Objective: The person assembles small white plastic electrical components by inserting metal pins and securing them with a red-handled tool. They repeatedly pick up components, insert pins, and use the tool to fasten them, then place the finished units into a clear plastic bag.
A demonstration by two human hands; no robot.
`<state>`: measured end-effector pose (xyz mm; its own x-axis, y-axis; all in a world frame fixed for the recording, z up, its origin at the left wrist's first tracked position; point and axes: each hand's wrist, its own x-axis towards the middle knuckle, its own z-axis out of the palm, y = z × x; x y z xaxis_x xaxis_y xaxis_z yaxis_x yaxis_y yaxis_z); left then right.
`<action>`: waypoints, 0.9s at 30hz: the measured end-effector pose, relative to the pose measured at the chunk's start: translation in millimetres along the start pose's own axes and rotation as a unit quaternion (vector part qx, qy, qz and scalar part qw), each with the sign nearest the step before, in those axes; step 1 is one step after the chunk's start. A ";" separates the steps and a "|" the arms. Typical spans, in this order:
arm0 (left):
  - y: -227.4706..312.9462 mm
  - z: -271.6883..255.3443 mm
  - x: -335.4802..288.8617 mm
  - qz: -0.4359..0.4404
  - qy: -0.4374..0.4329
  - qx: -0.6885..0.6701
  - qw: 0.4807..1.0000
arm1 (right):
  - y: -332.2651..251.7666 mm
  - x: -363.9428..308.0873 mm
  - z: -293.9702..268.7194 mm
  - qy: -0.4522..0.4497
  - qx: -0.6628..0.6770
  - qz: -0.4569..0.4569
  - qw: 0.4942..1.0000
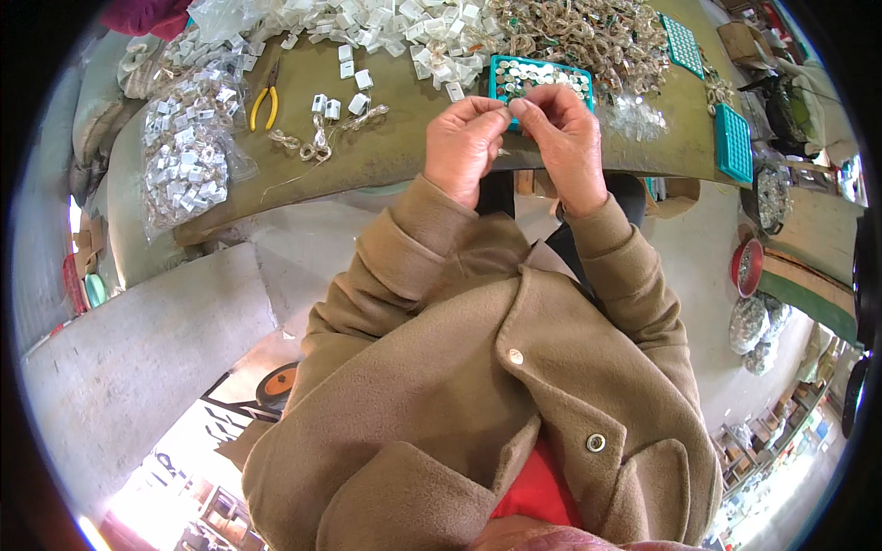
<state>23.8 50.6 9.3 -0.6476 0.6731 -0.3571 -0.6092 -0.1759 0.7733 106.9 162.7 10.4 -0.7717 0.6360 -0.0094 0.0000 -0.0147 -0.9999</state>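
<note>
Closest of all is the brown coat [441,386] of the person, its sleeves reaching to the near side of the olive desk [404,108]. Above that edge the left hand [467,142] and right hand [571,145] meet, the fingers of each pinched together. A small dark greenish bit [517,94] shows between them, too small to identify; I cannot tell which fingers grip it. Just behind is a teal tray [544,72] of round white pieces, partly hidden by the hands.

Beyond, a heap of white housings [386,26] and a pile of coiled cables [588,35] block the far side. Clear pieces [634,119] lie right of the tray; another teal tray [734,142] sits at the right edge. Leftward are coiled leads [317,145], yellow-handled pliers [265,106] and a filled clear bag [188,156] at the left end. Bare surface shows between the leads and the left hand, and along the front edge.
</note>
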 end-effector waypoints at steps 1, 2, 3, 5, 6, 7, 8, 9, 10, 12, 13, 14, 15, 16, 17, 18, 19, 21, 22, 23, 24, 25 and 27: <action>-5.8 2.5 -0.6 0.003 0.011 -0.003 1.000 | 1.0 -1.9 -4.2 -0.021 0.032 0.085 0.996; -11.2 4.4 -2.0 0.021 0.009 0.021 1.000 | 3.3 -6.1 -5.2 0.002 0.091 0.080 0.993; -15.3 5.7 -2.1 0.046 -0.001 0.039 0.998 | 4.8 -7.0 -7.5 0.007 0.116 0.091 0.989; -21.5 7.1 -2.1 0.073 -0.002 0.084 0.994 | 7.4 -9.2 -11.8 0.005 0.175 0.093 0.980; -23.1 6.4 -2.3 0.085 -0.011 0.089 0.992 | 9.5 -9.6 -11.5 0.015 0.168 0.084 0.982; -24.8 6.0 -2.2 0.102 -0.008 0.092 0.990 | 10.5 -10.4 -13.1 0.004 0.180 0.091 0.979; -26.5 5.5 -2.2 0.119 -0.005 0.096 0.988 | 11.2 -11.4 -15.2 -0.009 0.192 0.099 0.976; -28.5 4.8 -2.6 0.149 -0.012 0.095 0.984 | 11.5 -12.5 -17.2 -0.023 0.207 0.101 0.973; -29.7 2.6 -3.7 0.142 -0.011 0.130 0.981 | 11.6 -13.9 -18.9 -0.034 0.211 0.117 0.970; -29.7 -4.7 -5.5 0.171 -0.034 0.183 0.967 | 10.4 -15.1 -22.6 -0.045 0.211 0.149 0.965; -29.8 -7.8 -5.7 0.155 -0.035 0.201 0.967 | 9.5 -16.4 -23.6 -0.060 0.249 0.153 0.954; -29.2 -11.6 -6.2 0.146 -0.037 0.214 0.965 | 8.0 -18.6 -25.2 -0.060 0.275 0.177 0.943; -27.7 -15.7 -5.7 0.103 -0.023 0.233 0.967 | 6.8 -19.4 -26.2 -0.060 0.301 0.200 0.931; -22.8 -23.9 -8.0 0.041 -0.025 0.268 0.962 | 5.4 -19.1 -28.0 -0.078 0.290 0.212 0.930; -18.9 -29.3 -5.7 0.050 -0.030 0.258 0.964 | 5.4 -19.0 -26.9 -0.071 0.285 0.207 0.933; -15.2 -34.6 -2.4 0.027 -0.012 0.264 0.964 | 5.3 -18.7 -26.3 -0.064 0.280 0.201 0.936; -13.4 -38.3 1.8 0.028 -0.009 0.263 0.964 | 6.1 -18.3 -24.3 -0.062 0.280 0.192 0.938; -11.1 -43.5 17.9 0.113 0.102 0.359 0.921 | 7.9 -18.7 -20.5 -0.051 0.257 0.175 0.949; -9.6 -46.0 27.7 0.174 0.137 0.427 0.877 | 8.9 -19.1 -18.4 -0.044 0.246 0.168 0.954; -8.8 -48.1 36.6 0.207 0.177 0.491 0.827 | 9.5 -19.3 -16.7 -0.055 0.235 0.152 0.958; -10.5 -48.9 44.2 0.232 0.185 0.540 0.788 | 9.9 -20.5 -14.9 -0.062 0.221 0.141 0.963; -13.1 -50.1 48.4 0.247 0.184 0.543 0.781 | 9.7 -21.6 -13.1 -0.067 0.207 0.132 0.967; -15.8 -50.5 57.2 0.228 0.196 0.556 0.775 | 7.9 -22.4 -11.7 -0.078 0.192 0.132 0.969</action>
<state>-26.7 55.6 -49.9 -0.9015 0.4150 0.1227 0.3535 0.5427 0.7619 131.6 157.3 2.6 -0.8639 0.4465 -0.2330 -0.0022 -0.4659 -0.8848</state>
